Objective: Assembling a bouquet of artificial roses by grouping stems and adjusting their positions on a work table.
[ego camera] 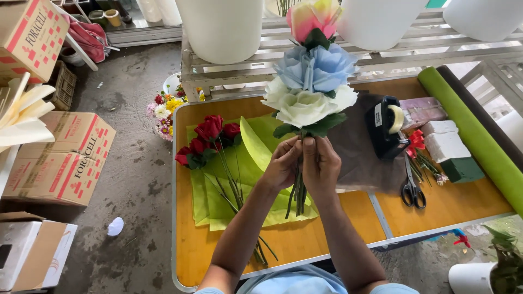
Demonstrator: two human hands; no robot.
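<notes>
Left hand (281, 163) and right hand (320, 163), each grip pressed around the green stems of a white, blue and pink artificial rose bunch (310, 81), raised above the orange desk (305, 239); stems best kept aligned.

Pink-yellow, pale blue and white artificial roses (311, 71) on green stems; red fabric roses (207, 139) across lime-green wrapping paper (256, 142); orange wooden tabletop (305, 239).

On the bench (327, 234), the tape dispenser (385, 126) serves as landmark. Left of it, both hands (302, 163) hold the bouquet (311, 81) above the wrapping sheets (239, 185), with the roses (206, 139) lying farther left. Scissors (412, 190) lie just nearer than it. Foam blocks (449, 149) sit right of it, the paper roll (474, 136) beyond them.
</notes>
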